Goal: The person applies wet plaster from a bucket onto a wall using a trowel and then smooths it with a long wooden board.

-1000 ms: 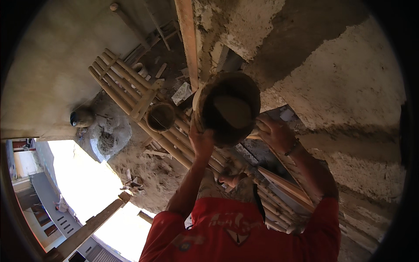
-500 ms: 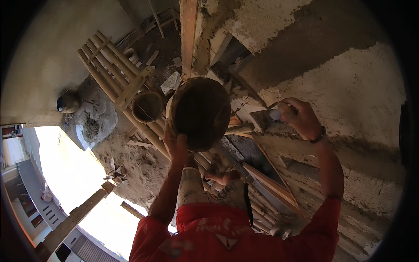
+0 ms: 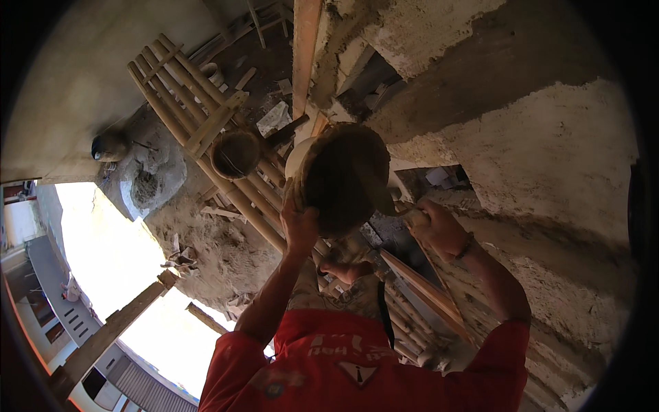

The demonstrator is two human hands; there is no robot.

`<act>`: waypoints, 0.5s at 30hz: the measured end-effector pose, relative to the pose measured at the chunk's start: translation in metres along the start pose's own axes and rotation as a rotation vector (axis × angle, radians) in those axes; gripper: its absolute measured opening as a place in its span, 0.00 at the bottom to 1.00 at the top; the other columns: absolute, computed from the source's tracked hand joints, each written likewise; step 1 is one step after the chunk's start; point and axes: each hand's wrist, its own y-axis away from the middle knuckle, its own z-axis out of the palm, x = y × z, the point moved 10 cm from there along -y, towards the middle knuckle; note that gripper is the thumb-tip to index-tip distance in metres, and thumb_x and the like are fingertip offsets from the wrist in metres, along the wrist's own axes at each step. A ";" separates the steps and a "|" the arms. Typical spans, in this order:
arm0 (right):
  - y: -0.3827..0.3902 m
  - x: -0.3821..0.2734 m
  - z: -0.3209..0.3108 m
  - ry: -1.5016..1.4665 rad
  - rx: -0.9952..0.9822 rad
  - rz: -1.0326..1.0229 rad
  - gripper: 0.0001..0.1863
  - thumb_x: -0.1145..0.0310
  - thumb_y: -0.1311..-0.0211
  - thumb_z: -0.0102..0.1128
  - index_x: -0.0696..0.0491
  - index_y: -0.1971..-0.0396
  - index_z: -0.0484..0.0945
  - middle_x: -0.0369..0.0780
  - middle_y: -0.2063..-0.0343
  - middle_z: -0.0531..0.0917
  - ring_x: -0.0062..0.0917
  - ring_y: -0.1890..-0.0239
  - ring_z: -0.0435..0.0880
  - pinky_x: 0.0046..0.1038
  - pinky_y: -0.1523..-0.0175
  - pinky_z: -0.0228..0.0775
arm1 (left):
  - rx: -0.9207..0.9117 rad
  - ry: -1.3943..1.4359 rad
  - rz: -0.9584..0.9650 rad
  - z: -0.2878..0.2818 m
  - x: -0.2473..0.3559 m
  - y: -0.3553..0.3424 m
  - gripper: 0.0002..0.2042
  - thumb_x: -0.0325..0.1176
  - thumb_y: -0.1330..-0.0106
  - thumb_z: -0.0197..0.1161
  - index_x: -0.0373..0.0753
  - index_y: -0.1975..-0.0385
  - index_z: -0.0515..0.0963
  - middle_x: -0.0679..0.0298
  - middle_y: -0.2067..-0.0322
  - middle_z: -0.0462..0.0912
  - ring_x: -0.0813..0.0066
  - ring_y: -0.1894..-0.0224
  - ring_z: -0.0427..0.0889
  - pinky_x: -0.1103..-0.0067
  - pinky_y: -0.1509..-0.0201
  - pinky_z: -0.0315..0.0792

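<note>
A round, dark-mouthed bucket [image 3: 324, 178] with a mortar-caked rim is tilted in front of me. Its near left rim is gripped by my left hand [image 3: 300, 228], thumb toward the opening. My right hand [image 3: 443, 228] is closed around the handle of a trowel [image 3: 376, 187], whose blade reaches over the right rim into the mouth. Shadow hides how much mortar is inside. Just left of it, a smaller bucket [image 3: 223, 156] rests on bamboo poles [image 3: 237, 199].
A wall [image 3: 549, 137] with a darker damp plaster band rises at right, with an opening [image 3: 446, 177] in it. A vertical wooden board [image 3: 304, 62] stands ahead. Below left are a dark round container [image 3: 108, 145], a grey mortar heap [image 3: 145, 184] and loose soil [image 3: 206, 254].
My right hand has come down and left from the wall, bringing the trowel into the bucket. The bucket, still in my left hand, sits farther right and is tilted more.
</note>
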 end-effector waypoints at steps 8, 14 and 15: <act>-0.063 -0.035 0.021 0.377 0.374 -0.549 0.21 0.70 0.42 0.53 0.53 0.48 0.68 0.49 0.67 0.77 0.37 0.69 0.81 0.34 0.65 0.74 | -0.045 -0.111 0.066 0.010 -0.002 -0.008 0.33 0.23 0.57 0.54 0.24 0.43 0.64 0.48 0.51 0.75 0.63 0.47 0.74 0.75 0.41 0.66; -0.107 -0.009 0.070 0.846 0.396 -0.442 0.23 0.71 0.47 0.55 0.46 0.48 0.70 0.49 0.62 0.72 0.42 0.69 0.81 0.39 0.66 0.76 | -0.093 -0.008 0.130 0.020 -0.024 -0.032 0.27 0.25 0.56 0.54 0.26 0.50 0.71 0.55 0.60 0.79 0.70 0.57 0.77 0.77 0.50 0.71; -0.108 -0.004 0.081 0.870 0.351 -0.477 0.23 0.71 0.46 0.55 0.46 0.48 0.70 0.48 0.62 0.72 0.41 0.68 0.80 0.39 0.67 0.76 | -0.107 -0.025 0.105 0.021 -0.034 -0.035 0.25 0.25 0.55 0.54 0.27 0.51 0.71 0.57 0.60 0.79 0.72 0.57 0.77 0.78 0.51 0.71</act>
